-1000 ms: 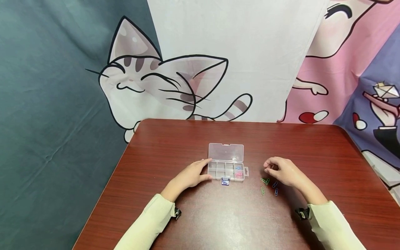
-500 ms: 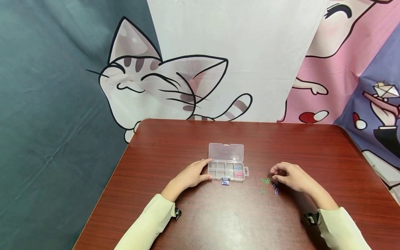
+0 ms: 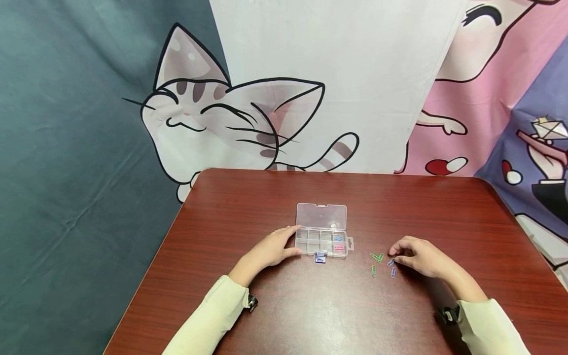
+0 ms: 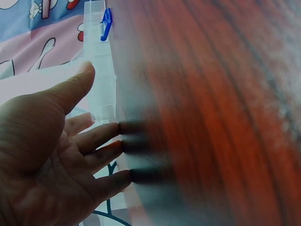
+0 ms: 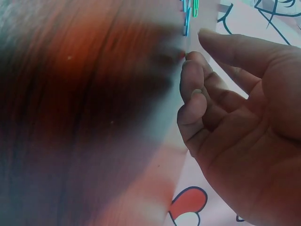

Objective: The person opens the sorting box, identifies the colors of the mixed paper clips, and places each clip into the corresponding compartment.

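Observation:
A clear plastic compartment box (image 3: 313, 248) lies with its lid (image 3: 321, 217) raised. Blue paper clips (image 3: 338, 238) and pink paper clips (image 3: 338, 248) fill two compartments on its right. My left hand (image 3: 265, 250) rests at the box's left end, fingers and thumb spread; the left wrist view has the thumb near the box wall (image 4: 101, 70). Just over a loose blue paper clip (image 3: 390, 263), my right hand (image 3: 419, 256) has its thumb and index finger apart, other fingers bent. A second blue paper clip (image 3: 393, 272) and several green paper clips (image 3: 373, 271) lie nearby.
The box's blue latch (image 3: 320, 257) hangs open at the front, and a hanging tab (image 3: 350, 243) juts from the right end. A brown wooden table (image 3: 284, 315) bears everything. Cartoon-print cloths (image 3: 284, 123) hang behind its far edge.
My right hand has moved right and toward me, coming down to the upper loose blue paper clip. The left hand and the box stay in place.

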`<state>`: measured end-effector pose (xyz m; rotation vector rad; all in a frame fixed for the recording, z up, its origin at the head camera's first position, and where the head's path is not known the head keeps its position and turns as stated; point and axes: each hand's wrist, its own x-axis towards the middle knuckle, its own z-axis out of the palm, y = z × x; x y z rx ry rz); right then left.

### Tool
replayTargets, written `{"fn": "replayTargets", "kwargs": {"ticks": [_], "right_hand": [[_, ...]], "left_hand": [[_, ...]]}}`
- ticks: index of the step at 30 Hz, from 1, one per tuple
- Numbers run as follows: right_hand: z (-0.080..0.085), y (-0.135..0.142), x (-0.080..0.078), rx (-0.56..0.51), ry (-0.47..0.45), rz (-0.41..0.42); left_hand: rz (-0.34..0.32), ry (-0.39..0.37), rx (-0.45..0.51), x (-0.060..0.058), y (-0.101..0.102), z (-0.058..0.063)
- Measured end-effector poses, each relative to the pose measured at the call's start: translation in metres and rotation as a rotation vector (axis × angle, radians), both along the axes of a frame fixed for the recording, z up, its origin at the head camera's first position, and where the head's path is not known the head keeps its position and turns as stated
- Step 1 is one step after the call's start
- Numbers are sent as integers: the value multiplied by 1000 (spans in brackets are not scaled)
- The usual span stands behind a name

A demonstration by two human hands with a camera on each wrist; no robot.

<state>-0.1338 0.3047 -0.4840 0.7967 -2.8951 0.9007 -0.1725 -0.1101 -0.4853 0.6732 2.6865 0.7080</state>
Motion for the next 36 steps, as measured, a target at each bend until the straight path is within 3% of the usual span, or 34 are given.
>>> {"fn": "replayTargets", "kwargs": {"ticks": [5,12,24,36], "right_hand": [[-7,2,-2,-5,28,21],[-7,0,-2,42,-20,-11],[-3,-6,-3,128,-65,7],[12,-22,-9,49,-101,-52]], "left_hand": [[1,2,-2,0,1,0],[-4,6,-11,0,1,0],[-6,7,-11,0,1,1],[-8,14,-7,-1,0,-2]]}}
